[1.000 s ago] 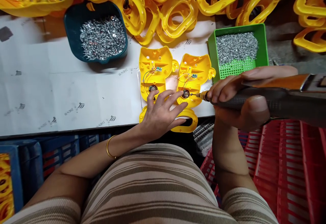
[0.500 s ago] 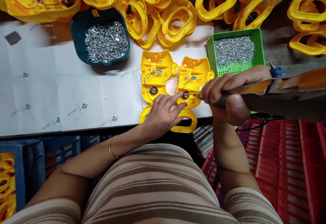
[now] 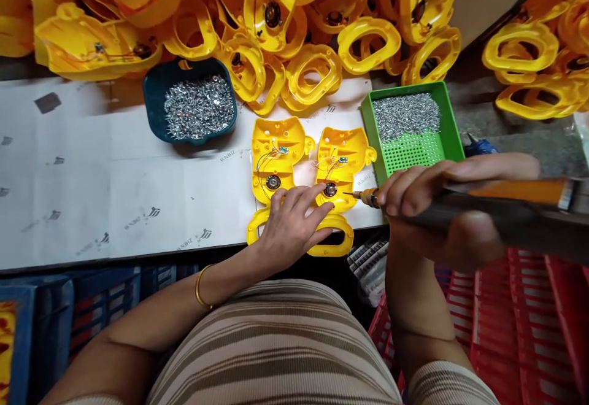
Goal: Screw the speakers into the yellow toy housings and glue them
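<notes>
Seen from above, a person works at the near edge of a paper-covered desk [image 3: 216, 190]. Two yellow shells lie side by side there, open side up, with their long axes running from the near edge toward the far side. The right shell [image 3: 338, 147] holds a round speaker [image 3: 330, 189] in its near half; the left shell [image 3: 274, 138] is its twin. The left hand [image 3: 291, 227] is spread wide, gripping nothing visible, its index fingertip at the speaker's left rim. The right hand [image 3: 427, 208] is wrapped around a black-and-orange driver [image 3: 529, 215], pointing left and lying roughly parallel to the near edge. The right shell lies left of that hand, and the driver's thin tip is over it, just right of the speaker; whether they touch, I cannot tell. The left hand is the nearer one to the speaker.

Yellow rings [image 3: 338, 248] sit at the near edge, partly under the left hand. A green basket [image 3: 453, 123] of screws stands close beyond the right shell's far right corner, leaving a narrow gap. Leftward, paper stretches to a teal tub [image 3: 154, 110] toward the far side.
</notes>
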A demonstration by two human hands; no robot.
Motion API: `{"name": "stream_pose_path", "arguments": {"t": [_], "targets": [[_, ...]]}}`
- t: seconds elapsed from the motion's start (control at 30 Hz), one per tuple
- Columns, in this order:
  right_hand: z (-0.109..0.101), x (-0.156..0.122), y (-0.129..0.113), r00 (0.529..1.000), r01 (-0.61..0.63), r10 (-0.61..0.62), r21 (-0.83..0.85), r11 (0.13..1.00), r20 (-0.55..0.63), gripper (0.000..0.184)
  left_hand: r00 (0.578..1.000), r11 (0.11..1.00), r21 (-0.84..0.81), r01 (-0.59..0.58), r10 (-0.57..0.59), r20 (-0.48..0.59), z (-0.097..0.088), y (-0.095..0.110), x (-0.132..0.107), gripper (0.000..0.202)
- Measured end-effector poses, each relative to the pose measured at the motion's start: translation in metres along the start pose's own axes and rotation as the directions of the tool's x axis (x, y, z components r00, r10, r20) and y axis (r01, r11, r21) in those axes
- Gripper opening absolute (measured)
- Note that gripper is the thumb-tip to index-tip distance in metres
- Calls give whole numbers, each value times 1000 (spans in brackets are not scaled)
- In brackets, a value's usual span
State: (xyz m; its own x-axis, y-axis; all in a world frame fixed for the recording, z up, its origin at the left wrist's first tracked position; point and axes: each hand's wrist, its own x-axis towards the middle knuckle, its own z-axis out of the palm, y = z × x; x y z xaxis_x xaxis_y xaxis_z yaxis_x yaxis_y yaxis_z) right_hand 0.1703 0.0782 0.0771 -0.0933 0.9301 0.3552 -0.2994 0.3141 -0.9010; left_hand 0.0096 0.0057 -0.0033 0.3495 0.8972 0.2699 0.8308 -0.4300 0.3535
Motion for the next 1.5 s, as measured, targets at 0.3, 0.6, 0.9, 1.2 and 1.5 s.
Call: {"name": "stream_pose_path", "arguments": {"t": [0.3,0.6,0.9,1.2,1.5], "targets": [[-15,-12,0,995,85,-96,-225,971,-38,36,998,997,61,-44,46,-44,-9,1,2,27],[-27,-25,-19,975,-187,191,46,981,-117,54,996,994,79,-76,79,-31,8,-3,-13,26],[-35,-34,-11,975,-173,180,62,983,-133,59,983,982,104,-158,166,-76,22,-17,-12,30],[-34,-26,-14,971,-217,218,23,976,-94,76,998,999,4,-46,46,32,9,-6,-5,34],[-5,-17,1,973,76,-108,-161,984,-206,25,997,1000,-20,4,-3,71,-5,1,0,30]]}}
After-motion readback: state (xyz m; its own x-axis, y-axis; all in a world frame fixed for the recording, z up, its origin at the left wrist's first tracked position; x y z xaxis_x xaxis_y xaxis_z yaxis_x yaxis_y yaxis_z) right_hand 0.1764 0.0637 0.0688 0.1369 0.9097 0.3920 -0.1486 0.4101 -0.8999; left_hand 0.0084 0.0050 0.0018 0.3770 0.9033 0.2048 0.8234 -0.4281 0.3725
